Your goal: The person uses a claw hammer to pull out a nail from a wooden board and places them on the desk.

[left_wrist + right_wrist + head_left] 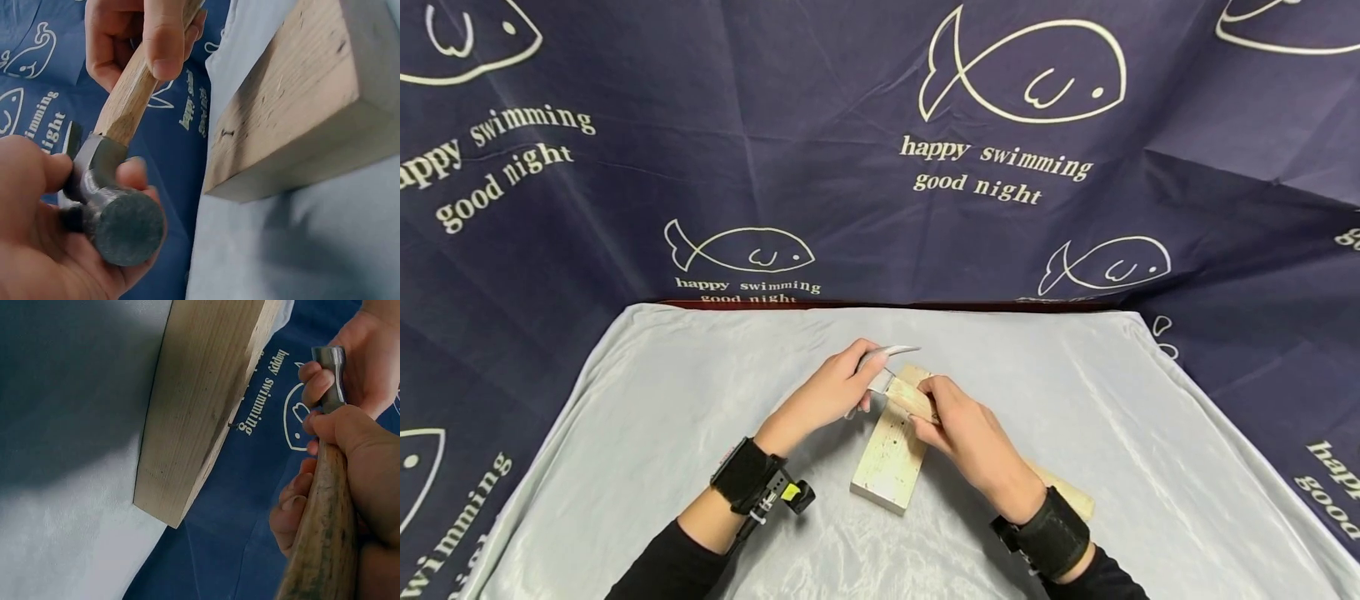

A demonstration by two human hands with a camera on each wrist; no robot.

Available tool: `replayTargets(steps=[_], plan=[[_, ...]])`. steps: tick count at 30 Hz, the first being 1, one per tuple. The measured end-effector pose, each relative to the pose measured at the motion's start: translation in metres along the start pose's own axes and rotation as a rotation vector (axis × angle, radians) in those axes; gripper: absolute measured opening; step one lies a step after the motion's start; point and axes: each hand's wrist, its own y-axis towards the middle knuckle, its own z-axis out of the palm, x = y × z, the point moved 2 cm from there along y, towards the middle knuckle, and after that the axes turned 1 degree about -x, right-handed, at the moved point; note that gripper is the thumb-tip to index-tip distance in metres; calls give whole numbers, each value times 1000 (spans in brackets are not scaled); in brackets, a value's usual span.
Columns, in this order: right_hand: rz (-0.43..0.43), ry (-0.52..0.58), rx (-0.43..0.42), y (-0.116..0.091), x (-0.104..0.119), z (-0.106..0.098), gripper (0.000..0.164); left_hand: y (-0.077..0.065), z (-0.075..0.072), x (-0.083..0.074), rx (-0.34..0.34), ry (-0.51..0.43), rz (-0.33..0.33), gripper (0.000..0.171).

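Note:
A claw hammer with a worn wooden handle (322,550) is held between both hands, over a thick wooden block (887,467). My left hand (831,392) grips its metal head (128,225), thumb on one side and fingers on the other. The curved claw (900,349) points up past that hand in the head view. My right hand (966,437) holds the handle close to the head, and the handle's butt end shows beyond the wrist. From the block's top face sticks a small bent nail (227,132), beside several dark holes or marks.
The block lies on a table covered with a shiny pale grey cloth (700,392). Behind the table's far edge hangs a navy curtain (850,167) with white fish and lettering. Each wrist wears a black strap (748,475) with a small camera.

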Motion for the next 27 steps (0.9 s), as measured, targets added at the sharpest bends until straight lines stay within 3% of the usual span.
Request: replayTargets(steps=[7, 13, 17, 27], plan=[[-13, -90, -3, 6, 2, -9, 34, -3, 3, 2, -65, -95, 5, 35], [35, -159, -12, 4, -5, -23, 30, -3, -6, 1, -141, -147, -11, 37], [66, -207, -6, -2, -13, -30, 29, -4, -15, 3, -182, -154, -21, 37], [96, -253, -21, -10, -24, -37, 32, -3, -27, 3, -209, -120, -16, 40]])
